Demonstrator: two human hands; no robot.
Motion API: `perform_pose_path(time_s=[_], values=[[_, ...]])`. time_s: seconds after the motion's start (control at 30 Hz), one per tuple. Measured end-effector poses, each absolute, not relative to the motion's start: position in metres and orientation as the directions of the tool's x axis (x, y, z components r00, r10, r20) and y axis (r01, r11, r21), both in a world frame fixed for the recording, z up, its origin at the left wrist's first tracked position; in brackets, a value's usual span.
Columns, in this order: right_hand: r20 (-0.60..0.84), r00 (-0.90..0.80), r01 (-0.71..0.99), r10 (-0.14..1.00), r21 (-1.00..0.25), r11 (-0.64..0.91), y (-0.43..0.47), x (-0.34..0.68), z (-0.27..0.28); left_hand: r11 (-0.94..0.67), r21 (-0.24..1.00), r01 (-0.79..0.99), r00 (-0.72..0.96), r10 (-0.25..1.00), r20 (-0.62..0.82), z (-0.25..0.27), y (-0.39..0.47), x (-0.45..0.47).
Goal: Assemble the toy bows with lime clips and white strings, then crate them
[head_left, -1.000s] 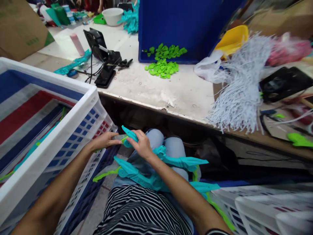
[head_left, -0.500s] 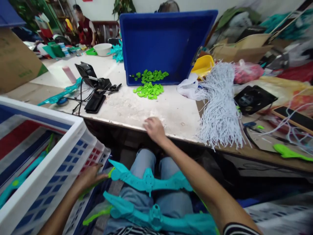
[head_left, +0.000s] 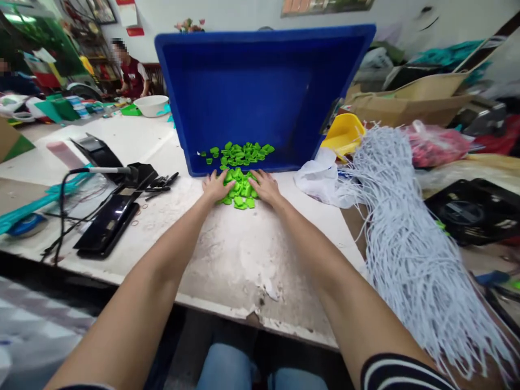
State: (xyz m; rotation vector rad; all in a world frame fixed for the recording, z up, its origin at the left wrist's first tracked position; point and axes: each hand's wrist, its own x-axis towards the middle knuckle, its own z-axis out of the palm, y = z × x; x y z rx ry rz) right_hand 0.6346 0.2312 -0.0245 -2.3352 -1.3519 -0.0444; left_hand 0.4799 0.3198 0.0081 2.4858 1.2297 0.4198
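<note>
A pile of small bright green plastic pieces [head_left: 240, 187] lies on the white tabletop, at the mouth of a blue bin tipped on its side [head_left: 264, 97]. More green pieces [head_left: 244, 154] rest inside the bin along its lower wall. My left hand [head_left: 217, 187] touches the pile's left side with fingers spread. Against its right side lies my right hand [head_left: 266, 188], fingers likewise apart. Both palms face down, and neither hand grips a piece that I can make out. Some fingertips are hidden among the pieces.
On the left are a black device [head_left: 108, 225], a cable and a turquoise strip [head_left: 44, 200]. White strings [head_left: 414, 249] form a big bundle on the right, near a yellow scoop [head_left: 345, 132] and a white plastic bag [head_left: 323, 176]. A person [head_left: 132, 78] sits far back.
Both hands have reached forward to the green pile, the left from beside the white basket, the right from the table edge. The view has moved closer; the turquoise parts on my lap are out of sight.
</note>
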Motion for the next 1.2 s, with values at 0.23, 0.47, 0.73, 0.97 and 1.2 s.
perform_pose_path(time_s=[0.23,0.47,0.73,0.97,1.2], values=[[0.386,0.318,0.922,0.866,-0.337,-0.189,0.163,0.591,-0.045,-0.855,0.241,0.460,0.861,0.496,0.114,-0.010,0.276,0.447],[0.407,0.292,0.925,0.865,-0.350,-0.147,0.045,0.516,-0.033,-0.904,0.293,0.313,0.908,0.375,0.187,-0.008,0.208,0.379],[0.368,0.098,0.988,0.925,-0.144,-0.047,0.006,0.469,-0.006,-0.736,0.650,0.192,0.598,0.612,0.517,0.020,0.106,0.311],[0.418,0.193,0.972,0.888,-0.203,-0.116,-0.003,0.461,-0.003,-0.766,0.413,0.493,0.870,0.444,-0.215,-0.055,-0.025,0.198],[0.444,0.457,0.875,0.771,-0.382,-0.298,-0.071,0.466,-0.022,-0.775,0.536,0.336,0.942,0.292,-0.168,-0.083,-0.025,0.199]])
